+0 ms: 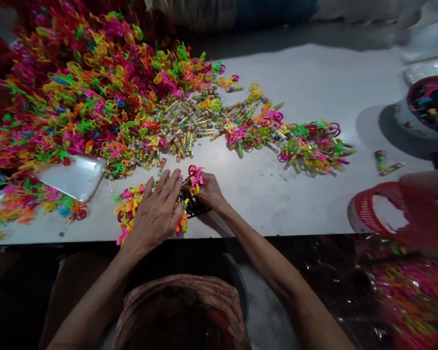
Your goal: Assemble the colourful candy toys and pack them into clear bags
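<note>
Pale tabletop (306, 87), bright heap (83, 97) to the left, both hands at the near edge.
Between my hands sits a black slotted rack (197, 209), its long axis running roughly left to right, the right end angled slightly away from me. My left hand (156, 214) lies over colourful plastic pieces (128, 205), fingers extended and open; my right hand (209, 192) is at the rack's right end, fingers curled by a pink piece (196, 176), though I can't tell whether they grip it.
</note>
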Demonstrator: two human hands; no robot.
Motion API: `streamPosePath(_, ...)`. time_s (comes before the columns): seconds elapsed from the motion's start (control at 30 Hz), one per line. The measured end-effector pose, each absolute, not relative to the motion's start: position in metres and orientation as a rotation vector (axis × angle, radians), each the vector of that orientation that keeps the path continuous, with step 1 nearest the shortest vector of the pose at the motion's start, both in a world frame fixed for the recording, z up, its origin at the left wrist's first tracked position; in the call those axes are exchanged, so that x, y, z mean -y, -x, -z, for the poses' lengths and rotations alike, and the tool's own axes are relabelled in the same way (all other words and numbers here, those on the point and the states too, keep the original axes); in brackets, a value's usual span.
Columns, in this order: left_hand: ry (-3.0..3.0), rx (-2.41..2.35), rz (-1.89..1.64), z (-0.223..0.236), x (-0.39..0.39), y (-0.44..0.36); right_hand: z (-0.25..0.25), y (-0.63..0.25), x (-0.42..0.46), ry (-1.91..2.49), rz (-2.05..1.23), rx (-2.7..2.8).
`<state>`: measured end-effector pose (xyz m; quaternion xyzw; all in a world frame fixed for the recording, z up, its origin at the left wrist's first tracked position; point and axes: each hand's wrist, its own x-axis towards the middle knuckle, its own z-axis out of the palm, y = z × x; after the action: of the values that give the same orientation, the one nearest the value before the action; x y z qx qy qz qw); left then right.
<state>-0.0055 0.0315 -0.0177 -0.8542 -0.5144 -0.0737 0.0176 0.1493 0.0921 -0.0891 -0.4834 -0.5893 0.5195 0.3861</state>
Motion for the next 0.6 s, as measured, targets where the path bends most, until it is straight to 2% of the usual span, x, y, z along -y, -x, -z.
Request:
streamPosePath(0.43, 2.699, 1.588, 0.162, 0.018, -0.033, 0.002, 0.076, -0.136, -0.095, 1.396, -0.782, 2.353)
streamPosePath(0.6, 2.664, 1.578, 0.213, 0.021, -0.035, 0.003, 0.079, -0.162, -0.122, 1.377, -0.922, 2.269)
